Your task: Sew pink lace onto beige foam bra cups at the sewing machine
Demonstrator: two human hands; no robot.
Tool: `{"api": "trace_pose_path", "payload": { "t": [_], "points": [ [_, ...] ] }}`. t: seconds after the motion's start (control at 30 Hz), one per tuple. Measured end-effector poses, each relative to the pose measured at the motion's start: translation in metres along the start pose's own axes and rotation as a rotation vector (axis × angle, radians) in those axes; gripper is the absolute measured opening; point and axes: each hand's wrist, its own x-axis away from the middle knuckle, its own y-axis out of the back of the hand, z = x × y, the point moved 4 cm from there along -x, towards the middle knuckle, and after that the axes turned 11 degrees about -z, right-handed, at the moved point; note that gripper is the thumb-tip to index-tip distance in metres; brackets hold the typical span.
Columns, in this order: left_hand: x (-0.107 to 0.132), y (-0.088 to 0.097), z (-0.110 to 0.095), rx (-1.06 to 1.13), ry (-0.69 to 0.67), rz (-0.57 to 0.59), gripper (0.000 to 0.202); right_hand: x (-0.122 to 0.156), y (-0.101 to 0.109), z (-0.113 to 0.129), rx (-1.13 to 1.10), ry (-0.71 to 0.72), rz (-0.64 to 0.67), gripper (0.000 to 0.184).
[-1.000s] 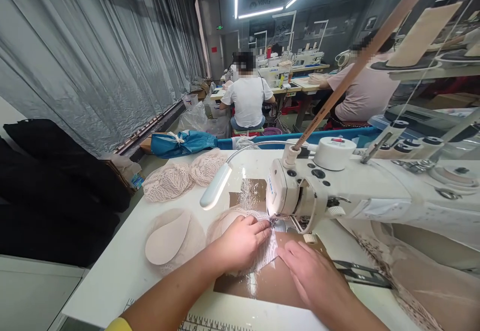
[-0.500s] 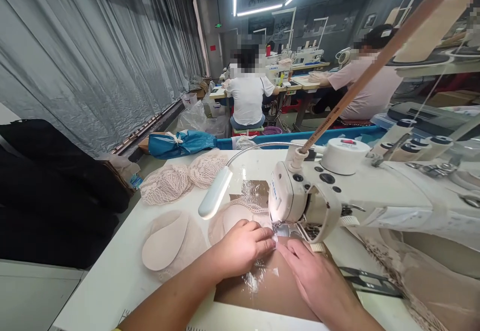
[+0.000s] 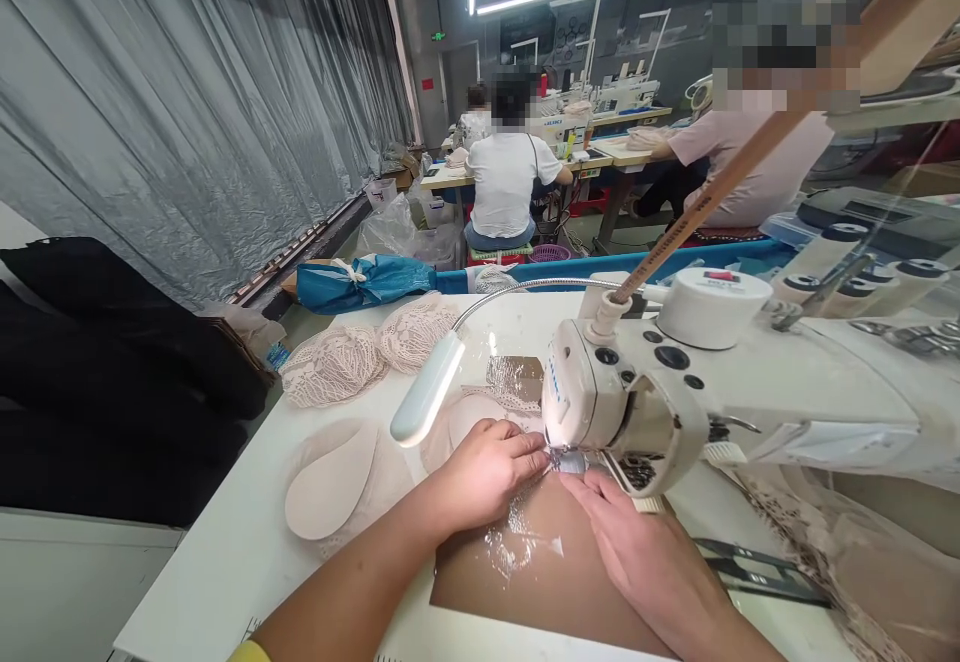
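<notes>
My left hand presses bent fingers onto a beige lace-edged bra cup, just left of the needle area of a white sewing machine. The cup is partly covered by that hand. On the other side of the needle, my right hand has its fingers drawn together, tips close to the presser foot; anything they pinch is hidden. Beneath both hands lies a shiny brown sheet on the white table.
A mesh piece with a smooth cup pad lies at left, lace cups behind it. A lamp overhangs the work. Black scissors-like snips and lace fabric sit at right. Co-workers sit beyond.
My right fingertips have drawn slightly apart from my left ones. My left hand and the bra cup under it sit a little farther forward. The camera view has shifted slightly.
</notes>
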Motion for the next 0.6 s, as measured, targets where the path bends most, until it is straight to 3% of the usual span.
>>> {"api": "trace_pose_path", "payload": {
  "t": [0.6],
  "points": [
    [0.001, -0.002, 0.001, -0.022, 0.008, -0.043, 0.034, -0.001, 0.012, -0.003, -0.049, 0.0, -0.122, 0.045]
  ]
}}
